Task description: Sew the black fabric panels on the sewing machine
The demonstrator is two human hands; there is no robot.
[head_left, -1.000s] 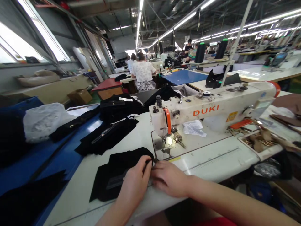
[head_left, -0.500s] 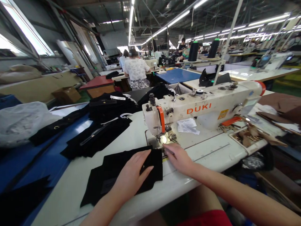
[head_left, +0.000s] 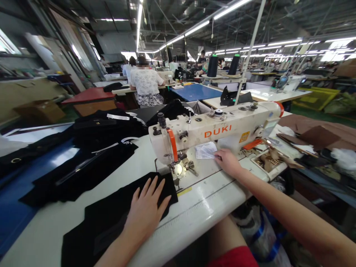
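Note:
My left hand [head_left: 147, 204] lies flat with spread fingers on a piece of black fabric [head_left: 111, 207], left of the sewing machine's needle area. A white sewing machine [head_left: 194, 133] with orange lettering stands in front of me. On its bed, under the arm, lies a small pile of thin white labels [head_left: 205, 150]. My right hand [head_left: 228, 161] is at the pile's right edge, its fingers closed on a label there; the fingertips are partly hidden. The fabric's right edge lies close to the presser foot [head_left: 175, 167], beside the lit needle plate.
Several black fabric pieces [head_left: 83, 167] are heaped on the left. A tray [head_left: 268, 163] of small metal parts sits at the machine's right end. Behind the machine rises a thread stand pole [head_left: 250, 52]; a person in a patterned white top [head_left: 146, 81] sits farther back.
My right hand has moved from beside the needle to the white labels. My left hand has flattened out on the black fabric, which lies farther left. The view has turned right.

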